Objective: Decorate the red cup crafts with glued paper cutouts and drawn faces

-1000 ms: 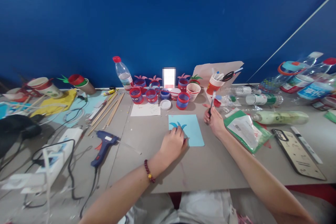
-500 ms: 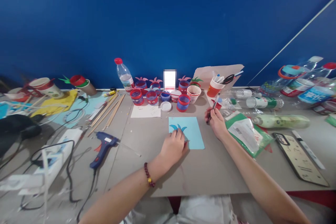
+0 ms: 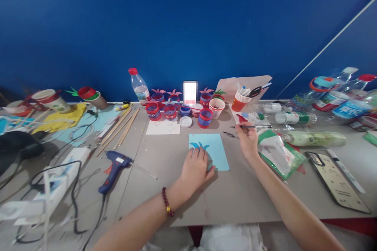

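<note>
My left hand (image 3: 196,166) lies with its fingers stretched out on a dark blue paper leaf cutout (image 3: 200,145), pressing it onto a sheet of light blue paper (image 3: 220,153). Only the leaf tips show beyond the fingertips. To the right of the sheet, my right hand (image 3: 247,141) is closed round a black pen (image 3: 259,126). The pen is held nearly level, its tip pointing left. Just below that tip a small dark piece, seemingly the pen cap (image 3: 230,135), rests on the table.
Painted cups (image 3: 205,118) stand behind the paper, beside a white lid (image 3: 185,122). A glue gun (image 3: 114,168) and wooden sticks (image 3: 126,127) lie left. Right are a red cup of pens (image 3: 240,100), plastic bottles (image 3: 296,117), a green packet (image 3: 281,153) and a phone (image 3: 335,182).
My right hand has shifted slightly right, and the pen has turned from upright to nearly level. The small dark piece now lies on the table. My left hand stays on the cutout, its thumb spread wider.
</note>
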Demonstrator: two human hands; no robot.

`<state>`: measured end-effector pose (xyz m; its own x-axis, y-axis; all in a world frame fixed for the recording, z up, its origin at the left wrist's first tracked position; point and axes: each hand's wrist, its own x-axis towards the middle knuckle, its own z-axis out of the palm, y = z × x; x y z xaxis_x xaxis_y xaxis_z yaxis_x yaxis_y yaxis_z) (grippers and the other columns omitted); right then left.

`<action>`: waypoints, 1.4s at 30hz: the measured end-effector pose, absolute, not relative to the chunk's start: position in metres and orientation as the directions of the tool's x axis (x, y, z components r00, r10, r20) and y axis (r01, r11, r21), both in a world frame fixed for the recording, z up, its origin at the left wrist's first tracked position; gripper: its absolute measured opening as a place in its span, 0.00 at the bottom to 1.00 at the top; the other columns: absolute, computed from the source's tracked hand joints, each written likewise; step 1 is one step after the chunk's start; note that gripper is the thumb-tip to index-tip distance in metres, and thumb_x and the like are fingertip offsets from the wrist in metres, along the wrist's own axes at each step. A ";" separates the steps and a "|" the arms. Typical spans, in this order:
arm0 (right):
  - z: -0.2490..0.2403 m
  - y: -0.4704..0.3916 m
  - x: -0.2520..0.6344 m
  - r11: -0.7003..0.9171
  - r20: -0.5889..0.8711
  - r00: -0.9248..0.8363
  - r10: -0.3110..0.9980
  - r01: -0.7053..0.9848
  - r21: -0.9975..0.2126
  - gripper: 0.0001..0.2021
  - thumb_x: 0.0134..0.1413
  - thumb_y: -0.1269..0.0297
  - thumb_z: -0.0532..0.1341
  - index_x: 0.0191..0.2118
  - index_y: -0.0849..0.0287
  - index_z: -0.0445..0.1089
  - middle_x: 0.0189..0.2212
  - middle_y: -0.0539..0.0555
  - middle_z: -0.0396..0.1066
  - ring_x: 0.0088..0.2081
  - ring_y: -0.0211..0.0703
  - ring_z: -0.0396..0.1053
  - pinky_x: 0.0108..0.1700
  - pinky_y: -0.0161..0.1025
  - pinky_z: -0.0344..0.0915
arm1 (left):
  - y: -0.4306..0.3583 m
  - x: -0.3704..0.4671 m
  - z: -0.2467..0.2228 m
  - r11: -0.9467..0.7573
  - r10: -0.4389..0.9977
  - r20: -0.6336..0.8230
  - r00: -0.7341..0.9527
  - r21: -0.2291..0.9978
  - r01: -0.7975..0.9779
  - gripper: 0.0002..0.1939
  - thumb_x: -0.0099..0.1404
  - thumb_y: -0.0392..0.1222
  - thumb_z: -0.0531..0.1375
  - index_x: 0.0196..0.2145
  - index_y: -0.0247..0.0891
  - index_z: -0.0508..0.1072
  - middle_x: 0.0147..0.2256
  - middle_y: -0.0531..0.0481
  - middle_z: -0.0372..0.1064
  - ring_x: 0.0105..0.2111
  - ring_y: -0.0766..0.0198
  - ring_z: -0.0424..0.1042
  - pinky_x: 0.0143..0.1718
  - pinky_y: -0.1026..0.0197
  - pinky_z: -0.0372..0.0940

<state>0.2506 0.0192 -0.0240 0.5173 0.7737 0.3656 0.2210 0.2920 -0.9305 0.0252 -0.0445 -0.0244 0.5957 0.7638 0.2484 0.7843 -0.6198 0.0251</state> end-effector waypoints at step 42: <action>-0.021 0.005 0.156 0.315 0.211 -0.255 0.944 0.500 -0.807 0.08 0.59 0.62 0.57 0.37 0.53 0.74 0.36 0.52 0.78 0.40 0.46 0.76 0.46 0.44 0.70 | -0.055 0.031 -0.029 -0.594 0.793 0.234 0.562 0.093 0.799 0.30 0.61 0.51 0.59 0.53 0.25 0.69 0.49 0.30 0.68 0.53 0.39 0.65 0.46 0.45 0.63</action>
<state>0.1558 0.0048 -0.0213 -0.2548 0.9437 0.2112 0.4998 0.3155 -0.8067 0.0308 -0.0548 -0.0287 0.5621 0.7932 0.2341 0.7992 -0.5938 0.0931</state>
